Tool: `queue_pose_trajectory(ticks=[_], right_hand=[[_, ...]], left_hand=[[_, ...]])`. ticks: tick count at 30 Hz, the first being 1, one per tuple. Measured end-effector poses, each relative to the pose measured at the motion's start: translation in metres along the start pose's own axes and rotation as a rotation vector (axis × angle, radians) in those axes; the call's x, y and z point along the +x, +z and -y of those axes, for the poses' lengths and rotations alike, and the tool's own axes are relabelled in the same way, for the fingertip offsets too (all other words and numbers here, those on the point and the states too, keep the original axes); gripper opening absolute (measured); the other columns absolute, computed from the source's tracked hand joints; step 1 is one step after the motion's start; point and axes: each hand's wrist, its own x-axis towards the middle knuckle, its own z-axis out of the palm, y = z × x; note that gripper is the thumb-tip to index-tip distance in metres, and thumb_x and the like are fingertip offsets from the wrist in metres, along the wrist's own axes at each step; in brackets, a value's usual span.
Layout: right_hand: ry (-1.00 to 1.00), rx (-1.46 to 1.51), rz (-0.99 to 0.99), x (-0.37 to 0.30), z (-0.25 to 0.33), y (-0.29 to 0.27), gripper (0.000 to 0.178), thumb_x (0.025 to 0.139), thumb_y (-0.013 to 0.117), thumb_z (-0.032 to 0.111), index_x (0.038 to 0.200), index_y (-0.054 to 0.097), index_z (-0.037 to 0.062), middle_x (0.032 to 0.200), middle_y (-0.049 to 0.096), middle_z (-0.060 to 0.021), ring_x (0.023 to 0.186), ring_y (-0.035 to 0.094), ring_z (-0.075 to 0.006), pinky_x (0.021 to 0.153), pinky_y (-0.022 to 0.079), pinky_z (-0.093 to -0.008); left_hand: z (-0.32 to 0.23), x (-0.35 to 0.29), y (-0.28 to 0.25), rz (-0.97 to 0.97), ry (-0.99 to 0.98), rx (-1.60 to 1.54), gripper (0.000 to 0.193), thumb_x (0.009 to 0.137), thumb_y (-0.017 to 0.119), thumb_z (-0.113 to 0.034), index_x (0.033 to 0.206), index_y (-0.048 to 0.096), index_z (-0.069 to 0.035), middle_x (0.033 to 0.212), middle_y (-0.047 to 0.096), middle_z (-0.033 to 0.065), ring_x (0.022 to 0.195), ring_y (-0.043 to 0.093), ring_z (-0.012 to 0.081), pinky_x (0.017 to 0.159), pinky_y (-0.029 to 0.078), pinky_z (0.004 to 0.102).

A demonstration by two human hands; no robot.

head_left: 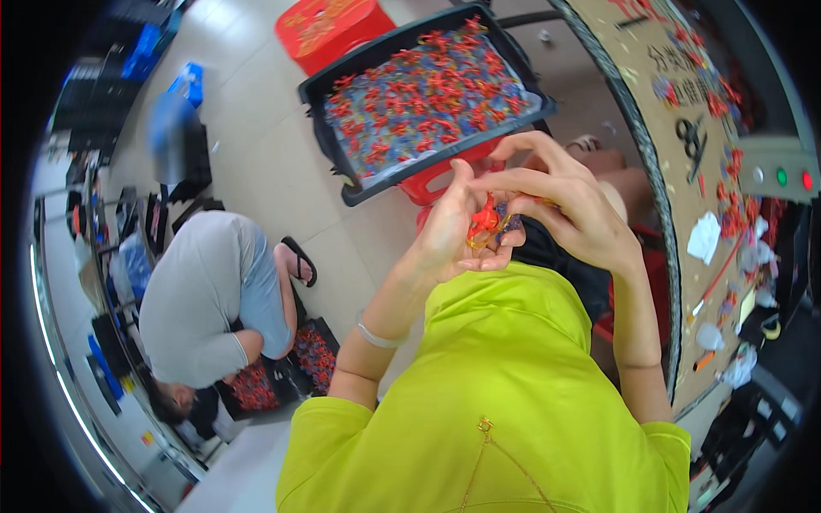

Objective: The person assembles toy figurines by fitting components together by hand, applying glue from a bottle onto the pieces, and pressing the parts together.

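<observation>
My left hand is cupped, palm up, in front of my chest. Its curled fingers hold several small plastic figures, red and yellow, with dark bluish bits among them. Over it bends my right hand, thumb and forefinger drawn in close to the figures. A yellowish sliver shows by the right fingers; what they grip is too small to make out. Just beyond both hands is a black tray, lined with pale sheeting and spread with many similar red, yellow and bluish pieces.
The tray rests above a red stool; another red stool stands behind. On the right, a worktable carries black scissors, red pieces and a white scrap. At left a person crouches beside trays of red pieces.
</observation>
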Motion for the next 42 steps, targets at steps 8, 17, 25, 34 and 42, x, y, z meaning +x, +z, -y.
queue_pose_trajectory(ticks=[8, 17, 25, 34, 42], right_hand=[[0.223, 0.209, -0.125, -0.031, -0.023, -0.023, 0.013, 0.08, 0.066, 0.009, 0.086, 0.062, -0.0022, 0.09, 0.057, -0.0108, 0.082, 0.058, -0.0191, 0.069, 0.046, -0.0289], [0.432, 0.442, -0.701, -0.062, -0.045, 0.016, 0.012, 0.084, 0.066, 0.011, 0.09, 0.069, 0.0003, 0.094, 0.059, -0.007, 0.084, 0.056, -0.0111, 0.067, 0.046, -0.0218], [0.467, 0.45, -0.697, -0.077, -0.052, 0.007, 0.012, 0.085, 0.064, 0.009, 0.088, 0.069, -0.0013, 0.094, 0.058, -0.0074, 0.082, 0.054, -0.0108, 0.071, 0.044, -0.0218], [0.523, 0.383, -0.847, -0.081, -0.043, 0.009, 0.013, 0.085, 0.063, 0.008, 0.083, 0.068, -0.0036, 0.09, 0.056, -0.0069, 0.084, 0.054, -0.0115, 0.074, 0.042, -0.022], [0.545, 0.398, -0.878, -0.082, -0.041, 0.005, 0.014, 0.085, 0.064, 0.008, 0.083, 0.067, -0.0044, 0.089, 0.055, -0.0073, 0.083, 0.053, -0.0115, 0.074, 0.042, -0.022]], left_hand=[[0.0, 0.036, -0.006, 0.171, -0.186, -0.021, 0.085, 0.085, 0.012, -0.073, 0.125, 0.041, -0.005, 0.092, 0.056, 0.0142, 0.063, 0.06, 0.0252, 0.045, 0.046, 0.0256], [0.031, 0.054, 0.002, -0.265, 0.455, 0.606, 0.021, 0.092, 0.052, -0.01, 0.107, 0.057, 0.004, 0.099, 0.063, 0.0094, 0.09, 0.061, 0.0149, 0.081, 0.05, 0.0287], [0.028, 0.058, 0.007, -0.218, 0.317, 0.506, 0.024, 0.092, 0.052, -0.011, 0.103, 0.059, 0.009, 0.089, 0.065, 0.0148, 0.08, 0.067, 0.0251, 0.074, 0.052, 0.032], [0.035, 0.065, 0.01, -0.165, 0.257, 0.329, 0.026, 0.092, 0.052, -0.012, 0.103, 0.059, 0.011, 0.091, 0.065, 0.0162, 0.081, 0.067, 0.0279, 0.075, 0.053, 0.0323], [0.034, 0.068, 0.01, -0.13, 0.165, 0.275, 0.031, 0.093, 0.049, -0.017, 0.104, 0.059, 0.011, 0.091, 0.065, 0.0166, 0.082, 0.067, 0.029, 0.072, 0.053, 0.0309]])
